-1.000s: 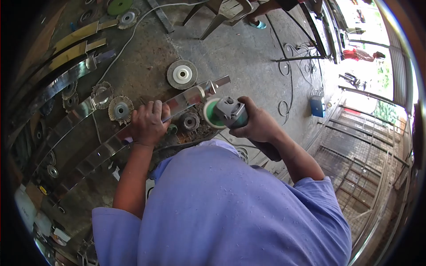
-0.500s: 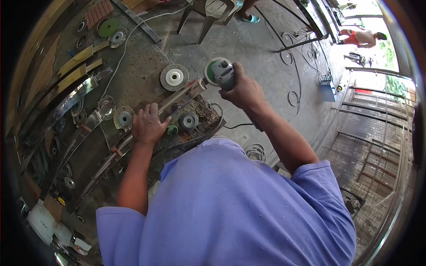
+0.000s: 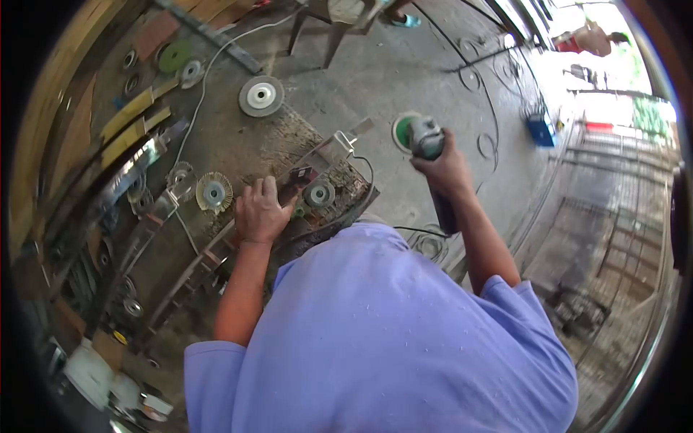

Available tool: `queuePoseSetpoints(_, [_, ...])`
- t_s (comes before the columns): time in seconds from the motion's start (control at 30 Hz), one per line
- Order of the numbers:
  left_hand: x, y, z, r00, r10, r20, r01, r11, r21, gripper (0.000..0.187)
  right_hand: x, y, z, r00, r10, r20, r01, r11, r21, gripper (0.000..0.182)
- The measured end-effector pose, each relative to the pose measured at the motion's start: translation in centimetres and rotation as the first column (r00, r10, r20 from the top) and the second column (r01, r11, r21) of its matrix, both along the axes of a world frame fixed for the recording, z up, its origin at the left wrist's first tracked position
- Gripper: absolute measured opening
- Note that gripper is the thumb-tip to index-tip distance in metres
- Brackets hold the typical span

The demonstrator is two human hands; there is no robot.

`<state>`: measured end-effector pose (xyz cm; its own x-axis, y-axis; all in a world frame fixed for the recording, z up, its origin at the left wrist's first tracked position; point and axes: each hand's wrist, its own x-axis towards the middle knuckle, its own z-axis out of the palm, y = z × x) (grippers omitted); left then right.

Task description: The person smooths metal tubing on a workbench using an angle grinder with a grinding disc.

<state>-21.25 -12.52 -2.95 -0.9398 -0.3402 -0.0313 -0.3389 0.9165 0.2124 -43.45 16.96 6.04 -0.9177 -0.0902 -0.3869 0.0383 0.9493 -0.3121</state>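
Note:
My right hand (image 3: 449,172) is wrapped around an angle grinder (image 3: 427,137) with a green-and-white disc, held out right of the work and apart from it. My left hand (image 3: 261,213) grips a long curved metal bar (image 3: 307,169), its fingers over the top. The bar's squared, shiny end (image 3: 336,149) lies over a worn wooden block (image 3: 346,189). Beside my left hand sits a small grey abrasive wheel (image 3: 319,193). A flap disc (image 3: 214,192) lies to its left, and a larger grey disc with a white hub (image 3: 261,95) lies beyond.
More curved metal pieces (image 3: 137,173) and discs crowd the left. A chair (image 3: 343,18) stands at the back, with a person's foot in a sandal (image 3: 409,22) nearby. Cables (image 3: 487,144) and a blue box (image 3: 540,130) are on the floor; metal grilles (image 3: 621,238) are at right.
The grinder has moved right, away from the bar's end. The bar has been turned in my left hand, its end now showing differently. The head view has shifted somewhat.

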Motion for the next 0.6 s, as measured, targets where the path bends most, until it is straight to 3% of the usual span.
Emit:
queuePoseSetpoints(0.07, [-0.6,-0.4,0.0,1.000,-0.005,0.020,0.006,1.000,-0.027,0.055,-0.7,1.3,1.1,0.995,-0.082,-0.064,0.074,0.989,-0.125,0.101])
queuePoseSetpoints(0.17, [-0.7,-0.5,-0.2,1.000,-0.012,0.027,0.012,1.000,-0.005,0.059,-1.2,3.6,0.5,0.979,-0.167,0.120,0.205,0.846,-0.491,0.102])
queuePoseSetpoints(0.27, [-0.9,-0.2,-0.2,1.000,-0.021,0.018,0.021,1.000,-0.009,0.060,-1.8,5.6,-1.4,0.924,-0.022,0.381,0.305,0.644,-0.701,0.089])
queuePoseSetpoints(0.3, [-1.0,-0.3,-0.3,0.999,-0.033,0.026,0.034,0.999,-0.016,0.060,-2.1,6.4,-3.4,0.905,0.023,0.425,0.351,0.523,-0.777,0.085])
queuePoseSetpoints(0.4, [-1.4,-0.4,-0.3,0.995,-0.019,0.099,0.021,1.000,-0.017,0.060,-3.1,8.2,-8.1,0.588,0.395,0.706,0.699,0.192,-0.689,0.079])
queuePoseSetpoints(0.5, [-3.1,0.1,0.8,0.977,-0.022,0.214,0.021,1.000,0.007,0.061,-3.1,9.9,-11.7,0.352,0.393,0.850,0.862,0.217,-0.457,0.072])
queuePoseSetpoints(0.6, [-5.7,0.9,0.8,0.974,-0.108,0.201,0.107,0.994,0.014,0.062,-4.3,8.9,-10.3,0.263,0.475,0.840,0.908,0.171,-0.381,0.071])
